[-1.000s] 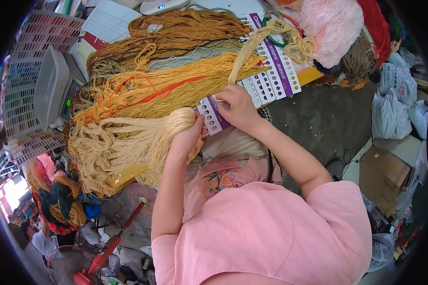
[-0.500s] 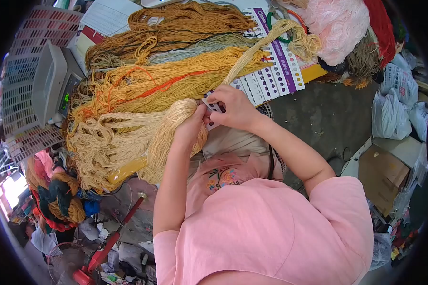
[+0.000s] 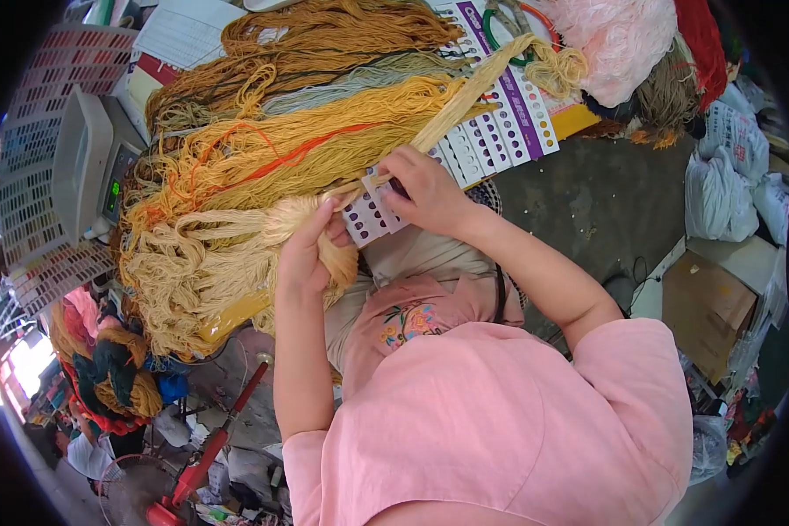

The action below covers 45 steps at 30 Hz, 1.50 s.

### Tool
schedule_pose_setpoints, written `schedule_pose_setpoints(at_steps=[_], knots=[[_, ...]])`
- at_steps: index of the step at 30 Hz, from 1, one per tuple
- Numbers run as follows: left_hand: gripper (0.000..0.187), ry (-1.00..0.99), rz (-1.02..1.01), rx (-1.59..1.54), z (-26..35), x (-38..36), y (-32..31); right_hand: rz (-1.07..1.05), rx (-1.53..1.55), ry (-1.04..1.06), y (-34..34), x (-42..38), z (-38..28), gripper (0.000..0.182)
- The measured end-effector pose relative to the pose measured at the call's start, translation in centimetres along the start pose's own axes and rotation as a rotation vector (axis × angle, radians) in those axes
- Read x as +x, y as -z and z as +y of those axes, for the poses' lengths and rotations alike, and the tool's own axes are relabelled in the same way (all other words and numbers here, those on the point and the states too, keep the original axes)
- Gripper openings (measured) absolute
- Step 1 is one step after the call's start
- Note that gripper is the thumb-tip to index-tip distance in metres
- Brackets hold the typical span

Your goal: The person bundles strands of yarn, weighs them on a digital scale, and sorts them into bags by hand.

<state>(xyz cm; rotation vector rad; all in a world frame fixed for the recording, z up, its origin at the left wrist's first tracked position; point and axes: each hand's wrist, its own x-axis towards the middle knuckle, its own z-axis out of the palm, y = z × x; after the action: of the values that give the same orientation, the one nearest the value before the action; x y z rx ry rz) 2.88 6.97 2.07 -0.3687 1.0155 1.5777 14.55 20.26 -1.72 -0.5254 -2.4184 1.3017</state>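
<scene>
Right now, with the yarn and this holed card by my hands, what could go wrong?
The pale strand runs from your right hand across the yellow skeins, so it might snag on their loose threads. The cream skein at your left hand lies in loose loops, which could tangle if tugged. The holed card, pinched in your right hand, might bend if pulled hard.

1. The left arm (image 3: 303,377) reaches almost straight forward, its wrist (image 3: 300,287) nearly in line with the forearm.
2. The left grip (image 3: 311,250) is half curled, the thumb (image 3: 326,210) angled forward.
3. The right arm (image 3: 539,270) bends at the elbow (image 3: 598,317) and slants inward.
4. The right grip (image 3: 422,191) shows its back, fingers (image 3: 403,162) bent in a pinch, near but apart from the left.
</scene>
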Motion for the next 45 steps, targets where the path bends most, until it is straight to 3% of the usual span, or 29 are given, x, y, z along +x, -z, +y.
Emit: schedule_pose_setpoints(at_steps=[2,4,5,7,10,13,16,19,25,28,32,38,39,40,44,45], knots=[[0.021,0.051,-0.088,-0.123,0.5,-0.6,0.3,0.036,-0.021,0.002,-0.3,0.1,0.3,0.023],[0.026,0.038,-0.463,-0.303,0.9,-0.7,0.8,0.126,-0.013,0.062,-0.5,0.3,0.3,0.019],[0.028,0.007,-0.297,-0.134,0.8,-0.4,0.6,0.07,0.073,-0.058,-0.2,0.2,0.1,0.019],[0.029,0.029,-0.15,0.292,0.1,1.0,-1.5,0.054,0.172,-0.117,-0.3,0.1,0.4,0.017],[0.016,0.052,-0.097,0.954,-1.3,3.2,-1.9,0.028,0.427,-0.32,0.3,0.6,0.0,0.013],[0.012,0.034,0.112,0.701,-0.9,3.2,-1.9,0.06,0.92,-0.273,0.1,0.6,0.5,0.019],[0.015,0.113,-0.107,0.109,0.4,2.8,-0.5,-0.051,0.895,-0.254,0.9,0.7,0.8,0.017],[0.015,0.151,-0.162,0.217,0.3,2.3,-0.7,-0.173,0.397,-0.147,-0.6,0.9,0.4,0.013],[0.016,0.133,-0.194,0.455,0.8,2.6,-0.8,-0.177,0.774,-0.269,-0.7,1.0,0.2,0.018],[0.015,0.125,-0.251,0.454,1.1,2.6,-0.9,-0.258,0.663,-0.275,-0.5,1.4,0.1,0.016],[0.014,0.123,-0.278,0.413,1.0,3.4,-0.5,-0.349,0.294,-0.228,-0.8,2.2,0.9,0.011],[0.016,0.008,-0.097,0.535,2.2,2.4,-0.8,-0.21,0.528,-0.266,-0.3,1.6,0.6,0.01],[0.016,0.048,-0.224,0.454,3.1,2.7,-0.1,-0.203,0.613,-0.233,-0.2,1.6,0.9,0.01],[0.016,0.017,-0.184,0.374,3.7,2.7,0.8,-0.197,0.698,-0.199,-0.1,1.7,1.2,0.01],[0.018,-0.102,-0.13,0.177,6.6,-0.2,3.9,-0.243,0.561,-0.198,-0.1,1.8,1.4,0.01],[0.019,-0.105,-0.235,0.159,8.1,-1.7,5.1,-0.255,0.564,-0.196,-0.1,1.7,1.4,0.01]])
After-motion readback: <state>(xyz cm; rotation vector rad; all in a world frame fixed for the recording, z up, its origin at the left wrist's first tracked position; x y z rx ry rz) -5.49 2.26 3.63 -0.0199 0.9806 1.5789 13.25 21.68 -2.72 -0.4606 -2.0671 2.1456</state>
